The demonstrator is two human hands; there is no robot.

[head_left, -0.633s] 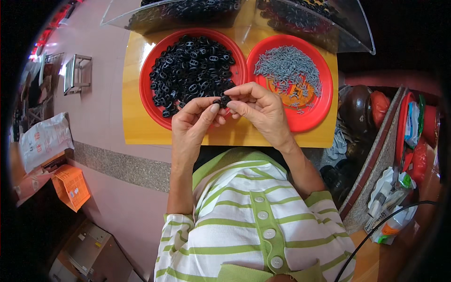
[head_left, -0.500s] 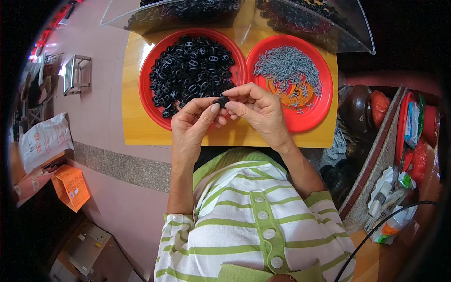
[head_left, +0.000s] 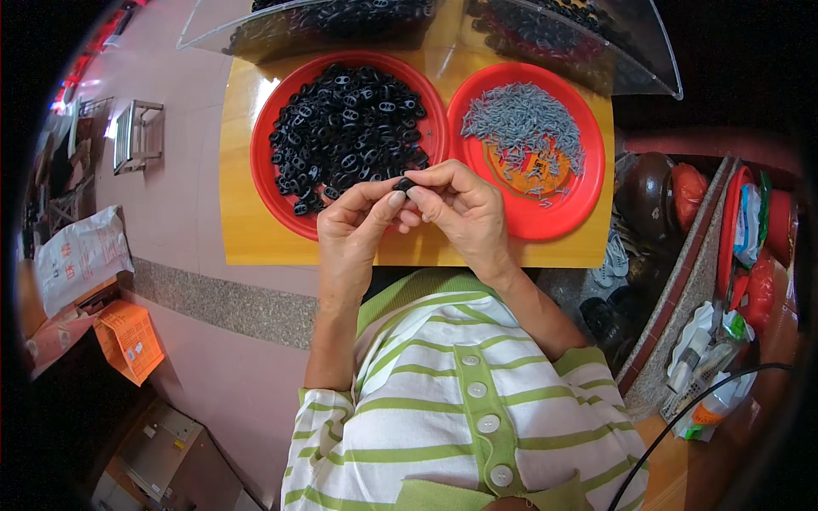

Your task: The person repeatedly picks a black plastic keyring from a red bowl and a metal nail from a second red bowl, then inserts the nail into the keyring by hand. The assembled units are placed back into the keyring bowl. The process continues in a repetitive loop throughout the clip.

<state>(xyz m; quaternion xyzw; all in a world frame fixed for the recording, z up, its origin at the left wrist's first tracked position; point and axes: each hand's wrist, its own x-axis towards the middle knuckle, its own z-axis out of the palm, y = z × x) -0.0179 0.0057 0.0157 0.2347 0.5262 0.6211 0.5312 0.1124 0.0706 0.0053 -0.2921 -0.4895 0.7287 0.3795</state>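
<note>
Between the fingertips of both hands is a small black plastic part (head_left: 404, 184), held over the near edge of the table. My left hand (head_left: 356, 220) pinches it from the left with thumb and forefinger. My right hand (head_left: 460, 209) pinches it from the right, its other fingers curled in. Most of the part is covered by the fingertips. Just beyond the left hand stands a red round tray (head_left: 262, 183) heaped with black oval two-holed plastic pieces (head_left: 341, 128). Beyond the right hand is a second red tray (head_left: 590, 170) holding many small grey screws or pins (head_left: 524, 119).
Both trays stand on a yellow wooden table (head_left: 273, 249). Clear plastic bins (head_left: 545, 43) with more black pieces line its far side. To the left are a metal stool (head_left: 136, 136), a white sack (head_left: 81, 260) and an orange bag (head_left: 128, 341). A black cable (head_left: 682, 413) runs at the lower right.
Both hands stay together on the black part. The left hand has shifted slightly right, and the fingertips cover more of the part now.
</note>
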